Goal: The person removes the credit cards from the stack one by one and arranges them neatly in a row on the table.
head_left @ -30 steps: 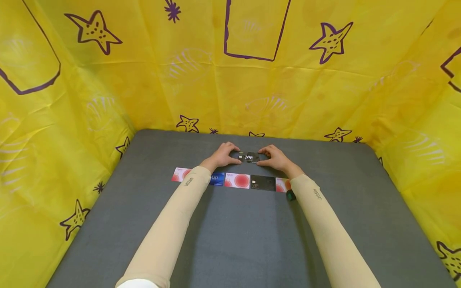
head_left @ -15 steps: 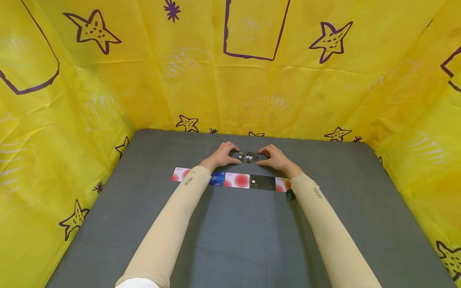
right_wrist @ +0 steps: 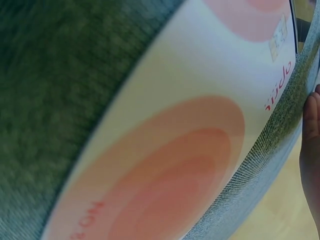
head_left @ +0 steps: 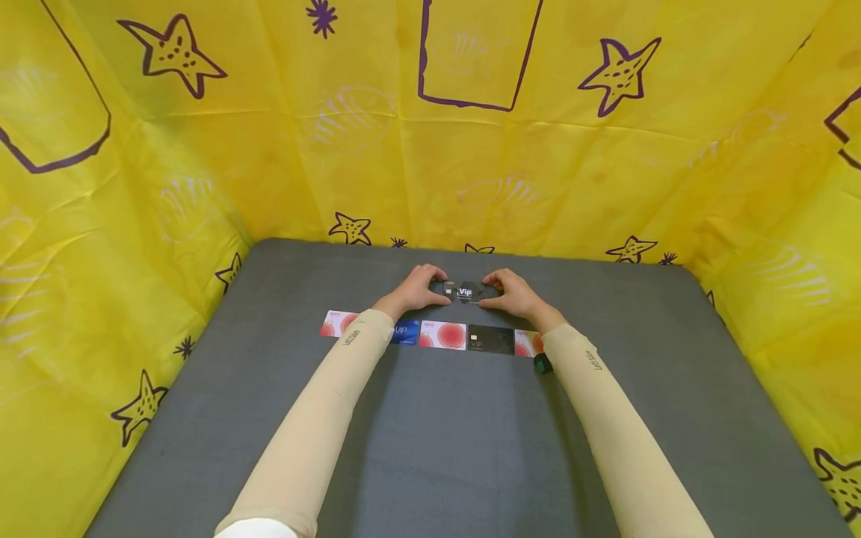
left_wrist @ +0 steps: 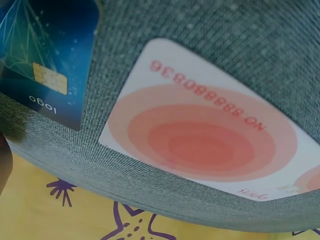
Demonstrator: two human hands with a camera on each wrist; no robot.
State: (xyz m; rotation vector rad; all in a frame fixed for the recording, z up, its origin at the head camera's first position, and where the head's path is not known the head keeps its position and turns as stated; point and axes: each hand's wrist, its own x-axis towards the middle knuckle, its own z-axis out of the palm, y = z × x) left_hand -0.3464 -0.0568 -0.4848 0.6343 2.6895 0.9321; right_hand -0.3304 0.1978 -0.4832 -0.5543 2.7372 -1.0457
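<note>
A black card marked "Vip" (head_left: pixel 464 292) lies toward the back of the grey table, between both hands. My left hand (head_left: pixel 418 289) holds its left end between thumb and fingers, and my right hand (head_left: pixel 514 294) does likewise at the right end. Nearer to me runs a row of cards: a blue VIP card (head_left: pixel 406 332), a white card with red circles (head_left: pixel 442 335), a black VIP card (head_left: pixel 491 341) and similar red-and-white ones at both ends. The forearms partly cover the row. Only a sliver of each hand shows in the wrist views.
A small dark object with a green face (head_left: pixel 542 364) sits by the right sleeve, below the row's right end. Yellow cloth (head_left: pixel 471 172) with starfish drawings surrounds the table's back and sides. The grey table surface (head_left: pixel 444 448) stretches toward me between the forearms.
</note>
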